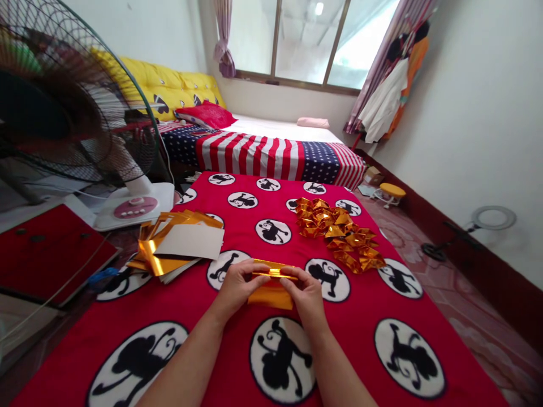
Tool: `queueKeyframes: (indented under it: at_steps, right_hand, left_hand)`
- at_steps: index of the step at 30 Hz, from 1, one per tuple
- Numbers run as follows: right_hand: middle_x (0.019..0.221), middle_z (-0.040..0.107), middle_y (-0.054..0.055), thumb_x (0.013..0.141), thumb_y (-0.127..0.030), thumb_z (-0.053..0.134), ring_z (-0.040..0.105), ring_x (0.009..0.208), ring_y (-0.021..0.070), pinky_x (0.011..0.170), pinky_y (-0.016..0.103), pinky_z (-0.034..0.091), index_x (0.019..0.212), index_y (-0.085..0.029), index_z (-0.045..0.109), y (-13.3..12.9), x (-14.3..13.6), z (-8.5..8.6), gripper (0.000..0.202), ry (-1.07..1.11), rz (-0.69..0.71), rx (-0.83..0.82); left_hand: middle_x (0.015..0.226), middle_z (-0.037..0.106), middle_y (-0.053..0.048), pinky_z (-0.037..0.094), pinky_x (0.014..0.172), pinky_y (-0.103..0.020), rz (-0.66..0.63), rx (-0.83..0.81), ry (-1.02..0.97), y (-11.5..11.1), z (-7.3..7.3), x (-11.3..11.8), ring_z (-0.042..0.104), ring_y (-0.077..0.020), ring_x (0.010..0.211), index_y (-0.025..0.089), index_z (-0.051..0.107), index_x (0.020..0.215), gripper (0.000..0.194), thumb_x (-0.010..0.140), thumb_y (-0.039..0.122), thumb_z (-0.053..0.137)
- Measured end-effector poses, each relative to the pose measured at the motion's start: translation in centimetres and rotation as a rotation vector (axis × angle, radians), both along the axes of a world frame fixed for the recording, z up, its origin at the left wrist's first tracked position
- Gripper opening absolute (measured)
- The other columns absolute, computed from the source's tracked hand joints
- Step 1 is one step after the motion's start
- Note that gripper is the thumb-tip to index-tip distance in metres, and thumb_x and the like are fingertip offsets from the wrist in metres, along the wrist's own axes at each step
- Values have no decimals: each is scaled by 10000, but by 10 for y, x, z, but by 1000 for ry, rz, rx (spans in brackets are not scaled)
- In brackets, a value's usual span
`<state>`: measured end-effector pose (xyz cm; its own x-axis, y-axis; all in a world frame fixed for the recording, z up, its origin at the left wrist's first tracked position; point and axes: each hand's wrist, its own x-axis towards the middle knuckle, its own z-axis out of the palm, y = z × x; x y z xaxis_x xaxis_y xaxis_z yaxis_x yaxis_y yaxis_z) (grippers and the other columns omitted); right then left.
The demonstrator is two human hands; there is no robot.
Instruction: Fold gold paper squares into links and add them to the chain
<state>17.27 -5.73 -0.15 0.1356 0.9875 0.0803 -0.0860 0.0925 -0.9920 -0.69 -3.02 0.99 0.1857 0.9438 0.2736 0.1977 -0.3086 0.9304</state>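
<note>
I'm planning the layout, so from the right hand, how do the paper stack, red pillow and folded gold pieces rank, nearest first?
1. Folded gold pieces: ahead, right of the right hand.
2. Paper stack: left, past the left hand.
3. Red pillow: far ahead, left.

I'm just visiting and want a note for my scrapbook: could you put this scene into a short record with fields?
Left hand: pinches the left side of a partly folded gold sheet
Right hand: pinches its right side
Left of hands: loose sheet pile, gold and pale
Beyond, right: folded gold pieces, clustered
Surface: red cloth with black figures in white circles
Background: fan at left; bed beneath window
</note>
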Motion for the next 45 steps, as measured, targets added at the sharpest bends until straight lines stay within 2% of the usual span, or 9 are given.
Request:
queueKeyframes:
  at_steps: [3,10,18,28,32,37,45]
  right_hand:
    - [865,730,56,724,-353,763,675,812,216,716,317,547,879,-210,756,0,0,-1,211,-30,-5,16]
    - [841,677,38,754,-312,728,637,811,188,714,289,514,788,-209,748,0,-1,3,110,-45,-37,94]
    - [690,626,-19,631,-307,827,581,640,131,605,241,472,733,-188,631,-1,-4,7,251,152,-116,-21]
    - [708,629,-20,654,-311,817,573,676,123,655,238,460,738,-184,626,-1,-3,5,245,229,-146,-39]
    - [713,635,-19,629,-299,832,578,683,129,659,244,467,737,-186,617,0,-3,6,266,251,-152,-44]
    - [702,631,-18,677,-334,803,564,661,118,635,233,453,731,-179,635,-2,-2,10,235,239,-135,-53]
    - [703,638,-17,635,-308,828,576,656,119,629,233,458,735,-173,633,-1,0,6,258,241,-211,-43]
  left_hand:
    - [709,664,-35,436,529,-209,46,36,14,0,2,1,574,-127,604,191,782,839,143,763,301,732]
    - [816,697,-65,488,642,-242,16,27,-36,-1,3,3,637,-166,740,185,777,796,142,804,305,700]
    - [761,657,-55,448,587,-224,41,12,-31,-1,2,1,591,-148,691,167,760,765,171,799,324,703]
    - [687,707,-32,488,588,-201,105,-109,-171,0,-3,3,627,-135,628,151,724,711,153,707,301,756]
    - [672,703,-28,491,573,-192,107,-108,-187,0,-3,3,629,-130,612,150,715,688,148,687,290,764]
    - [670,702,-31,492,562,-190,135,-98,-183,0,-1,3,629,-131,607,145,718,683,149,677,285,770]
    - [702,731,-44,510,581,-191,145,-82,-173,0,-3,1,655,-137,633,155,747,734,138,709,290,751]
